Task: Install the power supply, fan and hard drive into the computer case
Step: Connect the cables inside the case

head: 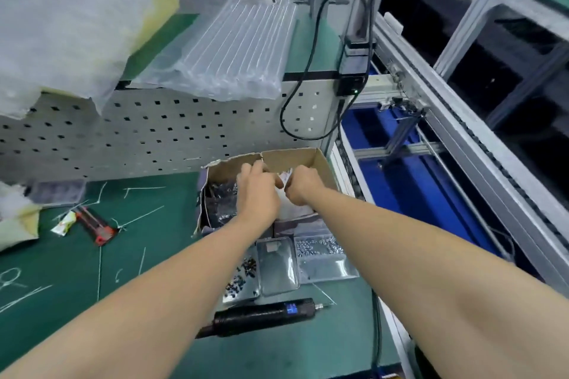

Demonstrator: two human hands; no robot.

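Both hands are reached into the cardboard box [308, 157] at the back of the green mat [154, 224], against the perforated panel [154, 126]. A small packet [284, 177] (white, reddish print, blurred) is held between them over the box's right side. The left hand [257, 194] is curled, with the thumb pressed to the packet's left edge. The right hand [303, 186] is closed round the packet's right edge, knuckles up. What the packet contains cannot be told. A white bag [295, 209] is seen under the hands in the same side of the box. The box's left side is filled with a bag of dark parts [220, 194].

Just in front of the box, on the mat:
- bag of silver screws [320, 248], on the right
- clear tray [277, 268], beside it in the middle
- loose black screws [243, 277], on the left, partly hidden by the left forearm

An electric screwdriver [264, 315] is laid flat nearer the person, tip to the right. A red and black hand tool [95, 228] is laid well to the left, among thin white offcuts [144, 215].

Air-cushion wrap [234, 46] and a white foam bag [61, 24] are set on the shelf above the panel. A black cable [308, 71] is looped down the panel's right end. An aluminium conveyor frame [462, 138] is seen to the right.
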